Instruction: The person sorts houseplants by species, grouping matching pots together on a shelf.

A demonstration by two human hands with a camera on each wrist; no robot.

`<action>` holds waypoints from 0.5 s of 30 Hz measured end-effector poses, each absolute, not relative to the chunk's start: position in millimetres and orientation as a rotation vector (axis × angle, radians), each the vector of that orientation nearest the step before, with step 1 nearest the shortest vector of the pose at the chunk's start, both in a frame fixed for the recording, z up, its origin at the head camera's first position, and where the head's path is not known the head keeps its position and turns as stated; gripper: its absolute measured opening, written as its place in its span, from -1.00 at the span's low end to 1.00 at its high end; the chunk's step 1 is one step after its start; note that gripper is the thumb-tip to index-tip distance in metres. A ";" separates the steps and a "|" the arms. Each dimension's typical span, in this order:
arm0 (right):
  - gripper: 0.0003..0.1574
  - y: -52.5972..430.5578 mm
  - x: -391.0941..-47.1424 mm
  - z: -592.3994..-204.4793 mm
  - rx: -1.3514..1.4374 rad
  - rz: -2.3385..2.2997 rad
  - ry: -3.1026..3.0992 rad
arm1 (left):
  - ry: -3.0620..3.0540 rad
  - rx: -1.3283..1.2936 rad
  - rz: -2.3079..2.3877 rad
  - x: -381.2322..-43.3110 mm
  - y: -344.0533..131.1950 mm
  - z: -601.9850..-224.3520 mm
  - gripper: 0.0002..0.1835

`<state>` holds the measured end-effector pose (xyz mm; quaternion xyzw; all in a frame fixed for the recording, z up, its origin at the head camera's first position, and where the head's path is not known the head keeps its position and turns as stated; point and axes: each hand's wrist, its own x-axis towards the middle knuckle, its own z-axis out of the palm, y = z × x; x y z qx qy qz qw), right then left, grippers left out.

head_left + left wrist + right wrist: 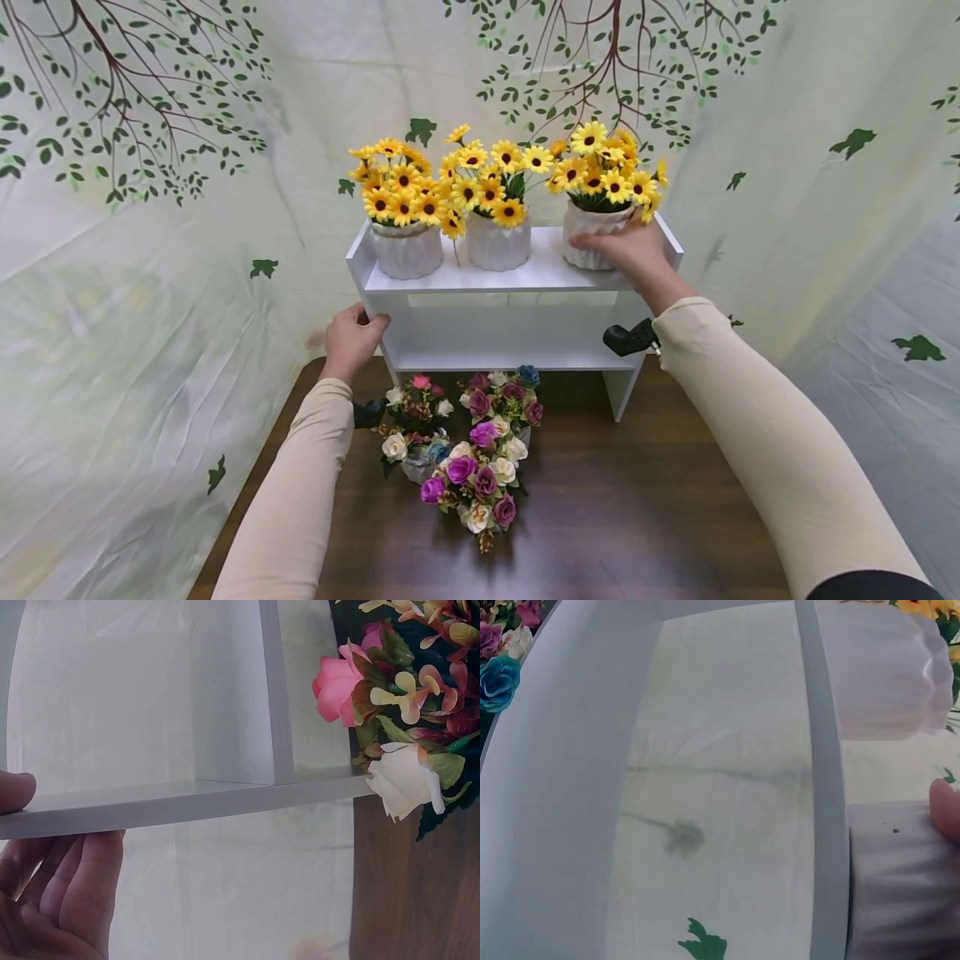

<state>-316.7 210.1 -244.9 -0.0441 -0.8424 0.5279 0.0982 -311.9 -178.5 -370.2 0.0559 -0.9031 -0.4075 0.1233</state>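
Note:
A white two-tier shelf [502, 333] stands on the dark wooden table. My left hand [352, 340] grips its left side panel, thumb on the inner side and fingers outside, as the left wrist view also shows. On the top tier, my right hand [636, 254] holds the right white flowerpot [588, 223] of yellow sunflowers [603, 171], thumb across its front. In the right wrist view only a thumb tip [946, 808] shows against this pot [900, 885]. Beside it stand the middle sunflower pot [498, 244] and the left sunflower pot [408, 250].
Several pots of artificial roses [483, 475] in purple, cream, pink and blue cluster on the table [637, 492], before the shelf's lower left. A leaf-printed cloth [315, 100] hangs behind and at both sides. The lower tier [510, 354] is bare.

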 end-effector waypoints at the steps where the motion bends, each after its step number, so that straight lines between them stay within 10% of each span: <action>1: 0.32 210.5 -317.5 -246.4 -0.125 1.558 -2.486 | -2.635 0.162 -1.186 -311.6 -178.0 -370.0 -0.57; 15: 0.25 209.5 -316.9 -254.7 -0.067 1.590 -2.515 | -2.630 0.159 -1.186 -310.7 -177.4 -369.1 -0.58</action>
